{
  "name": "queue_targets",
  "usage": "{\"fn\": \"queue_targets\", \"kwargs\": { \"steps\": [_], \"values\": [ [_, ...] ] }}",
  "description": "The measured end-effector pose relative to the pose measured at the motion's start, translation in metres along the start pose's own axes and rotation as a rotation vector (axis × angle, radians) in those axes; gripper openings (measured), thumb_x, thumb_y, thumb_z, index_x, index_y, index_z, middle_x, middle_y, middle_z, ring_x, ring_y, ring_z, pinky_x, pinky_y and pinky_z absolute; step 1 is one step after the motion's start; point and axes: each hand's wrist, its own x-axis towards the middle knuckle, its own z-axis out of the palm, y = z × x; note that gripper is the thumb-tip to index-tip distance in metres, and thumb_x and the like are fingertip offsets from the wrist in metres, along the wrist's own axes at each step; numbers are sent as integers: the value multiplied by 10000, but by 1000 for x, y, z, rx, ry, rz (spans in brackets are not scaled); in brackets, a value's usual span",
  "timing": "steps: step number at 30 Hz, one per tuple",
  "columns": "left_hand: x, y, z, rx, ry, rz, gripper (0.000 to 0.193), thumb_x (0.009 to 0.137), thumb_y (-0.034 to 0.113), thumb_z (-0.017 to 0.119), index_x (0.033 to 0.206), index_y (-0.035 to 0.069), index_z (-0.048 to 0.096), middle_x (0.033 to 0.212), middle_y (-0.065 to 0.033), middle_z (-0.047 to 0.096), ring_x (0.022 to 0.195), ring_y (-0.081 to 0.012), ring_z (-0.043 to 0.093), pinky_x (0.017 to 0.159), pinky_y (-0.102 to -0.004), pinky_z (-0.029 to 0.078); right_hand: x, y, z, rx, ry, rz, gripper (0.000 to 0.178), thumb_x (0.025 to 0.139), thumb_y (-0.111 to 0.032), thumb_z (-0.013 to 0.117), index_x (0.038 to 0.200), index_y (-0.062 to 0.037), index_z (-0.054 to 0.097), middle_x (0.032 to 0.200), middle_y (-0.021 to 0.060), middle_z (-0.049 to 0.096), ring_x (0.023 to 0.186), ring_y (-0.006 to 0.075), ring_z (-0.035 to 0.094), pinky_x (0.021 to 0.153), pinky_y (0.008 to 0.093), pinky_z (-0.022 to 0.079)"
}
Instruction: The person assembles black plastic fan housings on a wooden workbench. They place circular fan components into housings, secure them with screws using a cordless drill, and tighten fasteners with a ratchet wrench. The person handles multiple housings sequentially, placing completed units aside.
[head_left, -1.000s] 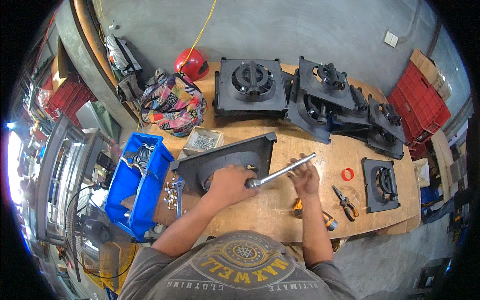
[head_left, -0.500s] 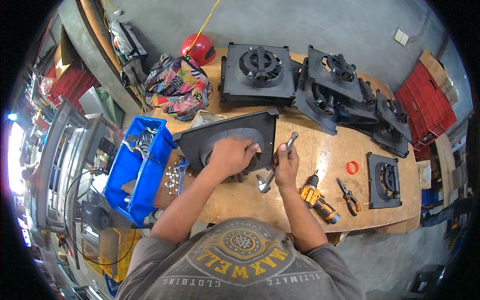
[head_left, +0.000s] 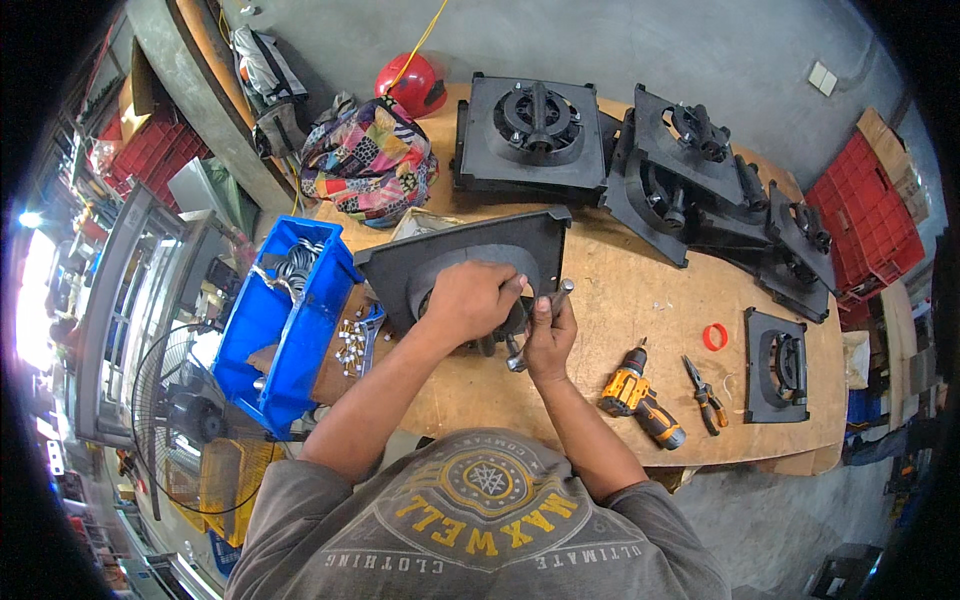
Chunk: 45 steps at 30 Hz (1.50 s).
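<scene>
A black square plastic housing (head_left: 400, 262) with a round opening is propped up at a tilt on the table in front of me. My left hand (head_left: 468, 302) is closed at its central opening, the fingertips hidden in part. In my right fist, a chrome socket wrench (head_left: 564, 290) slants across, its lower end beside the housing's underside. My right hand (head_left: 550, 342) wraps its middle. Whether the wrench touches a fastener, I cannot tell.
A drill (head_left: 640, 395), pliers (head_left: 705, 395), a red ring (head_left: 715, 336) and a small black housing (head_left: 776, 365) lie right. Stacked housings (head_left: 535, 120) stand behind. On the left are a blue bin (head_left: 285, 335), small white-and-brass fittings (head_left: 352, 348) and a patterned bag (head_left: 370, 165).
My right hand has brought the wrench left and in against the housing. My left hand keeps its hold at the opening. The whole view has shifted slightly.
</scene>
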Motion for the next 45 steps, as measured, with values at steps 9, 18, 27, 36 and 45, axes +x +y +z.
{"fn": "queue_targets", "kwargs": {
  "steps": [9,18,27,36,45],
  "values": [
    [-5,4,2,-6,24,8,322,927,343,548,838,57,668,789,-180,656,788,-403,627,687,-492,493,25,9,-34,386,355,331,377,974,-460,551,806,-151,415,579,-28,363,468,84,361,421,245,301],
    [0,5,-3,13,-69,-86,315,930,335,545,831,55,653,799,-186,651,788,-412,620,685,-507,480,25,38,-74,715,615,565,299,952,-398,525,769,-176,445,582,-10,373,499,126,364,471,287,304],
    [-2,7,-1,17,-1,-25,297,929,327,547,849,66,664,805,-178,654,799,-409,622,687,-506,477,59,10,-105,781,355,595,313,889,-288,536,654,-186,355,545,-47,330,458,116,318,466,293,280],
    [1,5,2,25,18,-64,316,933,340,526,821,66,637,797,-184,657,795,-403,633,679,-513,488,10,-44,26,-59,-71,-37,256,958,-221,594,740,-104,524,648,-35,463,594,73,405,537,244,340],
    [-5,8,0,12,-5,-60,291,951,326,519,859,63,604,753,-197,615,774,-416,603,666,-524,456,44,-36,-26,300,104,351,306,963,-265,564,716,-161,417,579,-49,376,501,71,369,483,238,322]
  ]
}}
